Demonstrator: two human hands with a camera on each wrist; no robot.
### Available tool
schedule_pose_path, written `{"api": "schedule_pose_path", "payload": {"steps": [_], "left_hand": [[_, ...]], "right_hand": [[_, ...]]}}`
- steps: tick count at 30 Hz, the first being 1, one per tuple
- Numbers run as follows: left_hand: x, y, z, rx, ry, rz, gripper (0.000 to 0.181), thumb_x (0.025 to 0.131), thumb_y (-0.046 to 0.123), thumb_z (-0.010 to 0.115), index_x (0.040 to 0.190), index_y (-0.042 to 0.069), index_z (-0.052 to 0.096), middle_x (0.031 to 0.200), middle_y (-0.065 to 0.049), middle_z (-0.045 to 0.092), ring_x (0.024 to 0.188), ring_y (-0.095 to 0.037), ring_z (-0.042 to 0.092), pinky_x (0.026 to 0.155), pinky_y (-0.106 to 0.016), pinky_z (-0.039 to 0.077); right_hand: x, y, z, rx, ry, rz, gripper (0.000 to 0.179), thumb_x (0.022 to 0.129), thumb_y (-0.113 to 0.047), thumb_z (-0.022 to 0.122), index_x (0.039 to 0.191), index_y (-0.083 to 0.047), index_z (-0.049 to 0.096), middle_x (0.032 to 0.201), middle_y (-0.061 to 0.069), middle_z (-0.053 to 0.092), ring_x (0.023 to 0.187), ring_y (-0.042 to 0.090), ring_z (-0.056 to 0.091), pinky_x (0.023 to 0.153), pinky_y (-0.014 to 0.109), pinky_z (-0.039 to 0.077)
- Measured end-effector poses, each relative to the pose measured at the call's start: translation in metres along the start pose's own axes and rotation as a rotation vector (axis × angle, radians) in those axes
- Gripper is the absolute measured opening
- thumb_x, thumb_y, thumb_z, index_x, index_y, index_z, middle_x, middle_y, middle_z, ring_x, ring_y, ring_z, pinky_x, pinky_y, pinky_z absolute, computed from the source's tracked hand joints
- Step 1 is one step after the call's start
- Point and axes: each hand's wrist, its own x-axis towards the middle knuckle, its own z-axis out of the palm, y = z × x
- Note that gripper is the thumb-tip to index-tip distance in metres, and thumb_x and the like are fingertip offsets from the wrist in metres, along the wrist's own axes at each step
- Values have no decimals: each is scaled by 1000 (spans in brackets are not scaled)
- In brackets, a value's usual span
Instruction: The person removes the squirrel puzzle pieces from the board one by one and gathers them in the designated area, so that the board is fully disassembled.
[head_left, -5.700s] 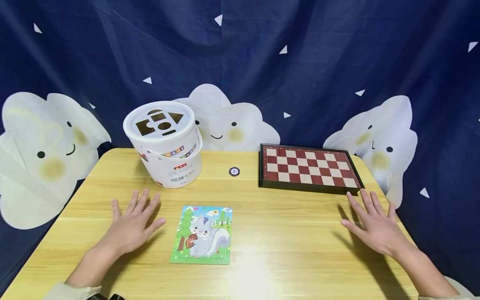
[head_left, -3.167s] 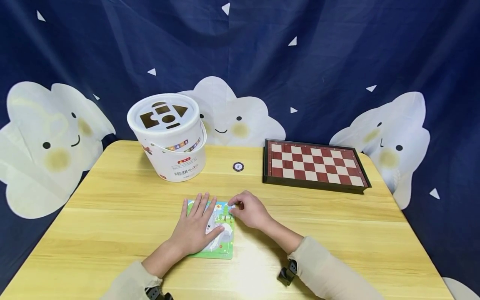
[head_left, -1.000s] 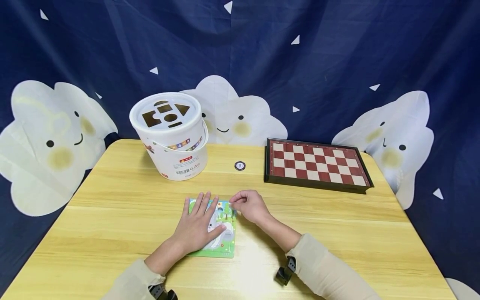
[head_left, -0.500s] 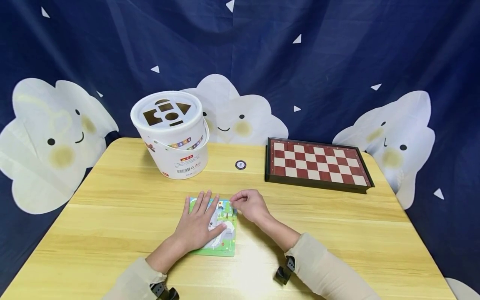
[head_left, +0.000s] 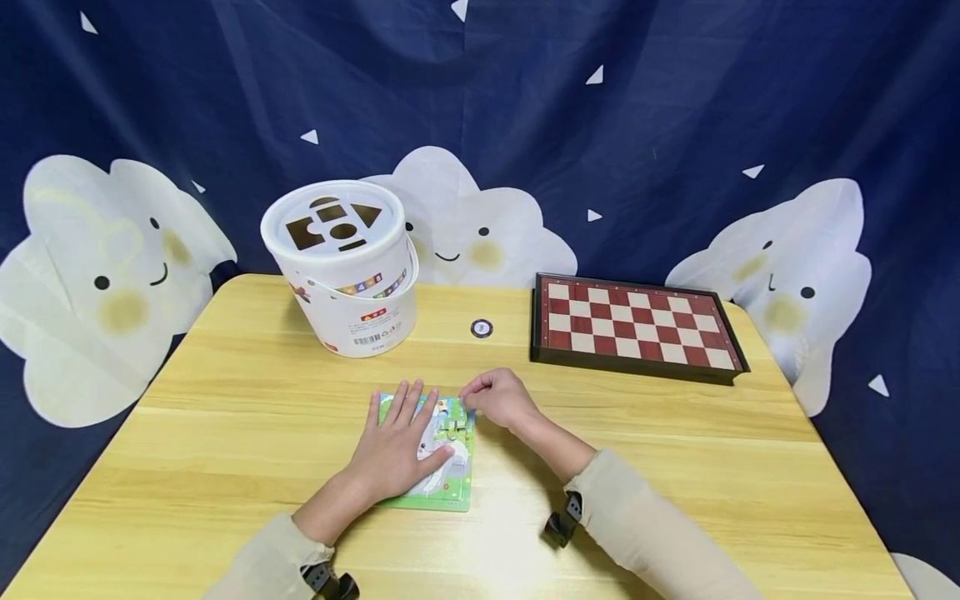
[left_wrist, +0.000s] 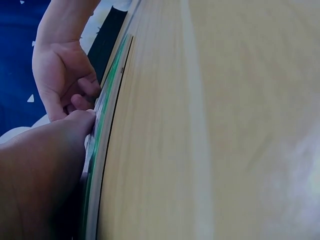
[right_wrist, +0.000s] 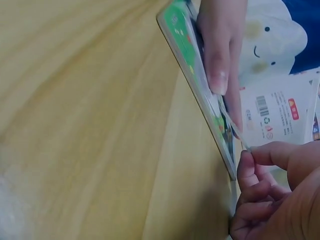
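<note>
A jigsaw puzzle (head_left: 454,479) with a grey squirrel picture lies flat on the table, its green-edged board seen edge-on in the left wrist view. Across its left part my left hand (head_left: 390,454) rests palm down, fingers straight and spread, covering much of the picture. At the board's far right corner my right hand (head_left: 501,398) pinches a puzzle piece (head_left: 456,410) between thumb and forefinger. The right wrist view shows that thin piece (right_wrist: 233,125) tilted up from the board, close to the left thumb (right_wrist: 218,80).
Behind the puzzle stands a white bucket (head_left: 345,308) with shaped holes in its lid (head_left: 300,204). A small round dark-rimmed disc (head_left: 482,328) lies to the bucket's right. Farther right is a red-and-white checkered board (head_left: 637,325). A dark blue cloud-print curtain (head_left: 510,100) hangs behind the table.
Both hands, first spread apart beside the puzzle, came in onto it. Over the last half second my right hand rose slightly, and the corner piece tilted up out of the board.
</note>
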Motion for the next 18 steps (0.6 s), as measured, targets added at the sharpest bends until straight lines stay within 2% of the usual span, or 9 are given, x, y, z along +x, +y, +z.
{"api": "schedule_pose_path", "payload": {"steps": [10, 13, 18], "left_hand": [[-2, 0, 1, -39, 56, 22, 86, 98, 60, 53, 160, 4, 30, 166, -23, 19, 154, -42, 13, 118, -68, 0], [-3, -2, 2, -63, 70, 36, 86, 98, 58, 55, 159, 3, 31, 166, -24, 20, 153, -44, 14, 117, -69, 0], [-2, -6, 9, -84, 97, 58, 86, 99, 60, 52, 160, 4, 30, 166, -24, 20, 154, -43, 13, 117, -69, -2]], "right_hand": [[-1, 9, -20, 90, -50, -23, 10, 89, -7, 74, 97, -3, 78, 89, 3, 73, 83, 18, 62, 73, 29, 49], [-3, 12, -33, 92, -49, -19, 12, 89, -11, 75, 100, -5, 78, 95, 2, 73, 87, 17, 61, 77, 30, 48], [-9, 19, -64, 84, -70, -9, 16, 90, -12, 75, 104, -4, 76, 95, 2, 71, 78, 16, 55, 69, 29, 46]]}}
